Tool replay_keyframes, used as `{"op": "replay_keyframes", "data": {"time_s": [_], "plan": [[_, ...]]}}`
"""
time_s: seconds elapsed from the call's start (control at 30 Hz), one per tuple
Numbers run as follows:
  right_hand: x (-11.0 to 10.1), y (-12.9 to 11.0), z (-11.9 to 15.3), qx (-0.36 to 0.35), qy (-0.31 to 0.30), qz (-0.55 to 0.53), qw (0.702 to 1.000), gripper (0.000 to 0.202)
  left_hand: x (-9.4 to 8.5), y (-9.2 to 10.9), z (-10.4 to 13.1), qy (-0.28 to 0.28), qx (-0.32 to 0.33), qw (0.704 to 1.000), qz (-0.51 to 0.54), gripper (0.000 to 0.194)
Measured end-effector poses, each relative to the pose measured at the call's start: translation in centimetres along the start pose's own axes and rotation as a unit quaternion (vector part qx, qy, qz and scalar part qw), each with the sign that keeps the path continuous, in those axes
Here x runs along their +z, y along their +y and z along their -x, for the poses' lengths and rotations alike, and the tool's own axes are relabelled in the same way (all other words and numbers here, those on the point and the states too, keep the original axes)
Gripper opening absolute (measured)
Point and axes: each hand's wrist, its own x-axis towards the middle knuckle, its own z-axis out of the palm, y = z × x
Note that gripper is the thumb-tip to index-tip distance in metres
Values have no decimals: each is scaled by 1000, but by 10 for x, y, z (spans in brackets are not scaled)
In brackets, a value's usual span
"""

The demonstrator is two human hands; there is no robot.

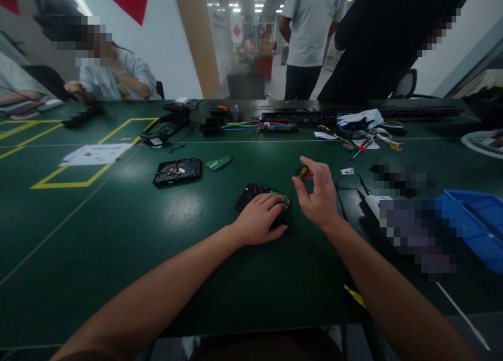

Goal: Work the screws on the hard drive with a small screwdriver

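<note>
A black hard drive (247, 194) with a green circuit board (280, 195) on it lies on the dark green table. My left hand (260, 219) grips it from above, fingers across the board and thumb at the near side, covering much of it. Between the thumb and fingers of my right hand (319, 196) is a small screwdriver (302, 172) with a yellow and black handle. Its thin shaft slants down toward the drive's right edge; whether the tip sits in a screw is too small to tell. To the left lie another hard drive (173, 173) and a loose green circuit board (219, 163).
Along the back are a power drill (226, 110), coloured wires (243, 126) and a long black rack (334, 115). A red-handled screwdriver (361, 148) lies at right, with a blue bin (475, 214) nearer. A paper sheet (96, 154) lies left. Several people are beyond the table.
</note>
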Motion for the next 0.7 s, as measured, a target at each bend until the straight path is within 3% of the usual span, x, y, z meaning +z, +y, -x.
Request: {"op": "replay_keyframes", "data": {"time_s": [0.3, 0.7], "plan": [[1, 0, 3, -12, -59, -80, 995, 61, 1, 0, 1, -1, -5, 1000, 1, 50], [-2, -5, -1, -5, 20, 5, 1000, 52, 0, 0, 0, -1, 0, 1000, 3, 51]]}}
